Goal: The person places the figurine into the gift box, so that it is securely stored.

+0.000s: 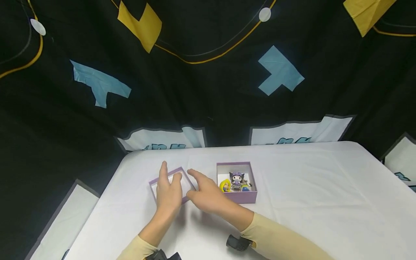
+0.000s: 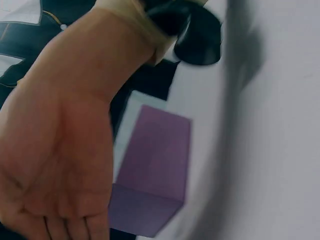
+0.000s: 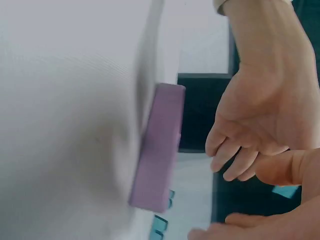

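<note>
In the head view, a square purple box half with a white inside lies turned at an angle on the white table. My left hand is over it, forefinger pointing forward, thumb held apart. My right hand is at its right corner, forefinger and thumb spread toward the left hand. Both hands look open. To the right stands a purple box with small figurines inside: one with a yellow hood, one with purple-and-black ears, and a blue-and-green piece, partly hidden.
A white cloth covers the table. Behind it hangs a dark curtain with yellow and blue shapes. A black wrist camera sits under the right sleeve, close over the cloth.
</note>
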The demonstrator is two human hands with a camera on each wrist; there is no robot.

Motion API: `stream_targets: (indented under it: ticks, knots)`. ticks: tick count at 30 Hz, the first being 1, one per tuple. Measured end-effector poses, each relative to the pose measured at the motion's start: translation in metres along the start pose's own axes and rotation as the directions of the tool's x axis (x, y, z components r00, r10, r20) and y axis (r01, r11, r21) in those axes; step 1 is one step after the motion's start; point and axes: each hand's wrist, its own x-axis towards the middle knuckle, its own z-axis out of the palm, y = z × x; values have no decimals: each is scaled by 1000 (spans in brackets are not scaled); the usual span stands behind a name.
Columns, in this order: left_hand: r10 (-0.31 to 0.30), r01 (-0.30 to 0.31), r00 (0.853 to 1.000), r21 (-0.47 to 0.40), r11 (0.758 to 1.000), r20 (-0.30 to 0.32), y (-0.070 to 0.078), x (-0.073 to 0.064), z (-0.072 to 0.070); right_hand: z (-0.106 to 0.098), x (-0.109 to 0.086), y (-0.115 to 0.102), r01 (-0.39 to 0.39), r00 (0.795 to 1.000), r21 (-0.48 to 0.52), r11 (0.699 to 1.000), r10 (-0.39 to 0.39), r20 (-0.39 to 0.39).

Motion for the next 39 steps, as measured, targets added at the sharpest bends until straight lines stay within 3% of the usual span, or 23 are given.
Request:
stream_targets:
  ticks: [6,11,16,22,29,35,39]
  knots:
    - [-141,141,990,-59,988,-5,-15,-6,-17,19,9,6,-26,999,23,999,27,-30]
    - [-229,239,969,-126,963,91,-27,-12,-29,26,11,11,-69,997,46,997,71,-39]
    - [-230,256,960,-164,953,162,-34,-14,-33,29,12,13,-136,991,101,985,137,-2]
    - [-237,266,957,-185,946,168,-36,-15,-35,29,13,15,-178,984,159,971,175,32]
    - [-236,273,955,-217,937,179,-22,-13,-40,18,11,11,-216,976,237,947,209,56]
    - [-181,209,975,-253,944,131,3,-10,-40,-6,4,-2,-179,984,290,940,178,29]
    - [-160,194,977,-277,941,141,19,-4,-32,-29,-2,-5,-166,985,328,930,170,16]
